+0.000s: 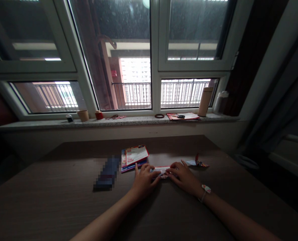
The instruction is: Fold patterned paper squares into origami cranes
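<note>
A small piece of folded printed paper (163,169), white with red parts, lies on the brown table between my hands. My left hand (144,178) grips its left end, thumb near the front edge and fingers on top. At the right end, my right hand (184,174) pinches the paper between thumb and fingers; a bracelet circles that wrist. Part of the paper is hidden under the fingers. Just beyond my left hand rests a stack of printed leaflets (134,155). Beyond my right hand sits a small folded paper piece (197,163) with a red tip standing up.
A dark blurred-out object (107,174) lies left of the leaflets. Along the stone windowsill (138,119) stand a paper cup (83,115), a red spool (99,115), a tan bottle (205,101) and a grey bottle (220,102). Scissors (181,116) rest on papers there.
</note>
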Demonstrator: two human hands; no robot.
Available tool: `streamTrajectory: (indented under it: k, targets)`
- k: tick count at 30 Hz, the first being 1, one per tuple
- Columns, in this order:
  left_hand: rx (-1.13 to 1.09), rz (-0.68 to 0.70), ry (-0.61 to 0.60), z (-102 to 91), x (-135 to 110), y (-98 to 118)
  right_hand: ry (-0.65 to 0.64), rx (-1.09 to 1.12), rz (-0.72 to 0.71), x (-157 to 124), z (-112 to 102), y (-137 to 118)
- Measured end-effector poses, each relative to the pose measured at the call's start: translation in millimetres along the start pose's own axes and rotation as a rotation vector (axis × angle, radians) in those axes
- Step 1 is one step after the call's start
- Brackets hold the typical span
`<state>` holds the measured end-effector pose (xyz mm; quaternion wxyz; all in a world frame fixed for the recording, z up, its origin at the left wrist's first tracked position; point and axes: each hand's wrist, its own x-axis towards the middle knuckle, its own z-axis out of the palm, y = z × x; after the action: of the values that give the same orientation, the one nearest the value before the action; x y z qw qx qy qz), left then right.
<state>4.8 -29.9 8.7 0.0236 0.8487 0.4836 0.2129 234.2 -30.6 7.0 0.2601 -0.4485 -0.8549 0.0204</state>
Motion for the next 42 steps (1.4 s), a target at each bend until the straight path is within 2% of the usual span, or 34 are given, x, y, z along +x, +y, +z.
streamTrajectory:
  k: [13,27,34,42]
  targets:
    - [0.009,-0.016,0.000,2.6,1.0,-1.5,-0.019,0.010,0.010,-1.3,2.5,3.5]
    - [0.008,-0.051,-0.059,3.6,3.2,-2.0,-0.023,0.011,0.058,-0.2,0.6,-0.7]
    - [0.004,-0.005,-0.016,0.4,1.7,-0.6,0.002,-0.056,0.038,-0.7,-0.4,-1.8]
    - [0.022,-0.020,-0.008,1.9,2.8,0.7,0.006,-0.072,0.064,-0.2,-1.2,-3.1]
